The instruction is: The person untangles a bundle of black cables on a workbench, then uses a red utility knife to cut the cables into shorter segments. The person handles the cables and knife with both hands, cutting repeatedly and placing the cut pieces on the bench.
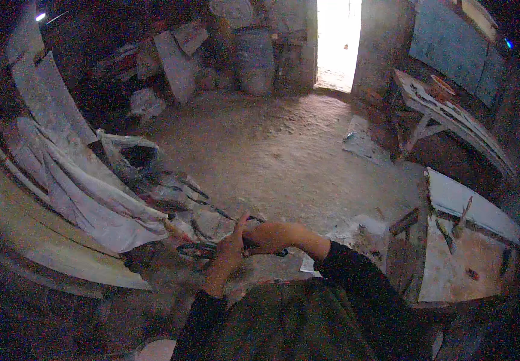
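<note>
My left hand (229, 253) and my right hand (270, 236) meet in front of my body, above the floor. Both are closed around a dark object that they mostly hide; I cannot make out its kind. Dark ends of it, or of something behind it, stick out past my right hand. A dark cord-like loop (195, 250) lies just left of my left hand. Thin dark strands (213, 209) run from beyond my hands toward a crumpled clear plastic bag (173, 195).
A pale cloth (85, 186) drapes over a curved yellowish panel (37, 222) at left. On the right, a low wooden table (467, 265) bears brushes or small tools (461, 219). Farther back stand a long bench (452, 114), a barrel (254, 63) and a bright doorway (337, 45).
</note>
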A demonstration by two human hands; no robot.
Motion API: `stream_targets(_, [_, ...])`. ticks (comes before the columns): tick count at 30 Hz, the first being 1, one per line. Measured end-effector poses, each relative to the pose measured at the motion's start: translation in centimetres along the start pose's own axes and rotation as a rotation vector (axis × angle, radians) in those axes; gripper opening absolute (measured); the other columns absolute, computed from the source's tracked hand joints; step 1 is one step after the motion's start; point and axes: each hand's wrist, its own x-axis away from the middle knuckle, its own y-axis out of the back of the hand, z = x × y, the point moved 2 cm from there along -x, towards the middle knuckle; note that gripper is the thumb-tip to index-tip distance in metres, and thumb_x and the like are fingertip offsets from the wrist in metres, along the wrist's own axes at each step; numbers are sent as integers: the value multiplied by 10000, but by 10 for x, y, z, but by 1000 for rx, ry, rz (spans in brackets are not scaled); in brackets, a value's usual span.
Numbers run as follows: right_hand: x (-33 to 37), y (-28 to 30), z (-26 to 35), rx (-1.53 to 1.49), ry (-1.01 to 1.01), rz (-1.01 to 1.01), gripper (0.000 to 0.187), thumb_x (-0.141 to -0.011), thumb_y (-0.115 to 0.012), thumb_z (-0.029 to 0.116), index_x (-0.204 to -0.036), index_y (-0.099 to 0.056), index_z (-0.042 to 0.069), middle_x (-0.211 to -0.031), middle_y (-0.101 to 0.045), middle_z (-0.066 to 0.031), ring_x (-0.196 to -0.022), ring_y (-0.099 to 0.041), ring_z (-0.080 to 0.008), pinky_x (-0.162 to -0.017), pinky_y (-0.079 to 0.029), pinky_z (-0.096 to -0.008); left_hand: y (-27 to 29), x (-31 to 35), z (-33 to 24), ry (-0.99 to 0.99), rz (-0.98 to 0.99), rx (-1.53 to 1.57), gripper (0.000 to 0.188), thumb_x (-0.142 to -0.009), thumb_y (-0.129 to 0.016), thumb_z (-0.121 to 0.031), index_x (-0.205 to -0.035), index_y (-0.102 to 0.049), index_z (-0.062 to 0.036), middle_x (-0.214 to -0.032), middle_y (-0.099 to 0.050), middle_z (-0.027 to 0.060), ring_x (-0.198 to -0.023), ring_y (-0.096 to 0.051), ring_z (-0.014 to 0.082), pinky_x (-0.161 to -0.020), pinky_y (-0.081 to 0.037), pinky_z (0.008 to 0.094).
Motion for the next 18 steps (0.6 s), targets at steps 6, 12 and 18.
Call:
stream_targets(6, [30,24,-40,-659,67,-244,494,-901,-320,453,-1137,-414,29,-926,-585,-145,-845,-578,-242,-770,-440,-370,-19,-30,57,-216,-155,35,476,-747,-578,-99,-1201,-436,-76,-926,-616,90,-776,-583,228,-661,-454,327])
stream_targets(12, [61,43,-41,-1041,295,-404,401,-893,-436,333,-1163,-418,37,-902,-563,-65,-855,-552,-157,-790,-417,-305,-9,-47,46,-239,-107,434,317,-754,-513,-99,-1060,-570,-37,-818,-612,7,-623,-497,92,-567,-406,242])
stream_targets(18, [80,35,-52,-897,226,-421,283,-854,-540,212,-1085,-497,54,-798,-554,-9,-758,-528,-106,-678,-426,-258,19,-39,-35,-27,-111,738,310,-765,-505,-112,-1062,-576,-61,-759,-569,-38,-536,-383,33,-475,-293,197])
